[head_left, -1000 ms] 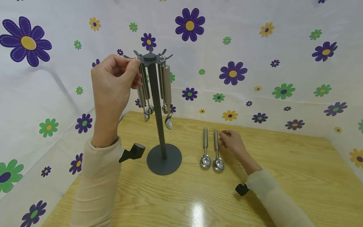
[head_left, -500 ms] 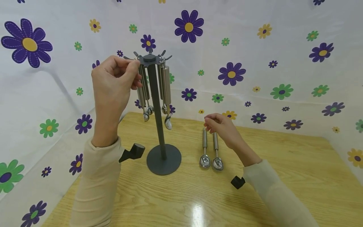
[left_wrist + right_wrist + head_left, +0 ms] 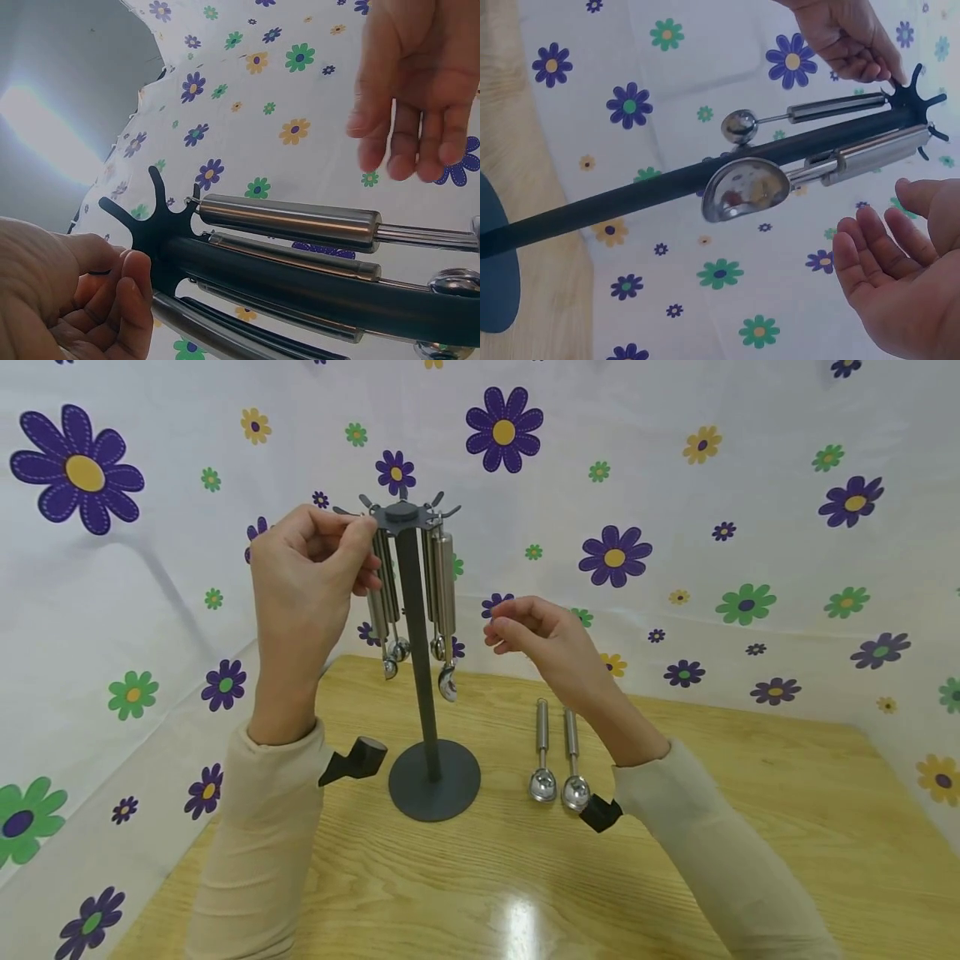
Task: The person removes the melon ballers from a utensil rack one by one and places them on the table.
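Observation:
A dark grey utensil stand [image 3: 417,643] rises from a round base [image 3: 420,781]. At its top, my left hand [image 3: 302,578] pinches the edge of the hooked plate between thumb and fingers. Several steel scoops hang by their handles around the post, among them one with a large oval bowl [image 3: 746,191] and one with a small round bowl [image 3: 740,127]. My right hand [image 3: 553,647] is in the air to the right of the stand, fingers loosely bent and holding nothing. In the left wrist view, a hanging scoop's handle [image 3: 289,219] lies below that hand, apart from it.
Two more steel scoops, a left one [image 3: 542,752] and a right one [image 3: 573,758], lie side by side on the wooden table [image 3: 480,860], right of the base. The right wrist camera [image 3: 602,813] partly overlaps the right scoop's bowl in view. A flowered cloth [image 3: 675,527] hangs behind.
My right hand has risen from beside the scoops on the table and moved left toward the stand. My left hand keeps its pinch on the stand's top. The lying scoops have stayed in place.

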The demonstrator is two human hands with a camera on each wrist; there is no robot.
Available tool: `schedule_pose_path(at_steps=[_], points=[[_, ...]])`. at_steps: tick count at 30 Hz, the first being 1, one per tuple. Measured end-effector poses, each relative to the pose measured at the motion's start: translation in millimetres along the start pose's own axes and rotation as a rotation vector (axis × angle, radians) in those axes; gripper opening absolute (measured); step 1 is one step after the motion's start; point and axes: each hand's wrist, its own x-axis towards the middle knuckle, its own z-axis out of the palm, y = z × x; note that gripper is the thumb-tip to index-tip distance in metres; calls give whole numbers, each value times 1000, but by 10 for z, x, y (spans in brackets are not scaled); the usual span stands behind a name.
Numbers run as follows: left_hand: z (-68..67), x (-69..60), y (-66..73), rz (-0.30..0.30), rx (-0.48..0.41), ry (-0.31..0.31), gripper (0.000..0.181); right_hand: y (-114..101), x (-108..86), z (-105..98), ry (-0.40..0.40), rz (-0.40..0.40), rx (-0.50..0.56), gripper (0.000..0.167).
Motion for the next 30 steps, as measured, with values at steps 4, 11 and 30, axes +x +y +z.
schedule_pose_path(at_steps=[4, 11, 30], points=[[1, 4, -11, -2, 2, 4, 17, -112, 109, 106, 20, -40, 69, 27], [6, 3, -18, -6, 3, 1, 16, -217, 257, 226, 43, -71, 131, 29], [5, 9, -19, -11, 15, 15, 17, -238, 362, 394, -92, -66, 219, 30]])
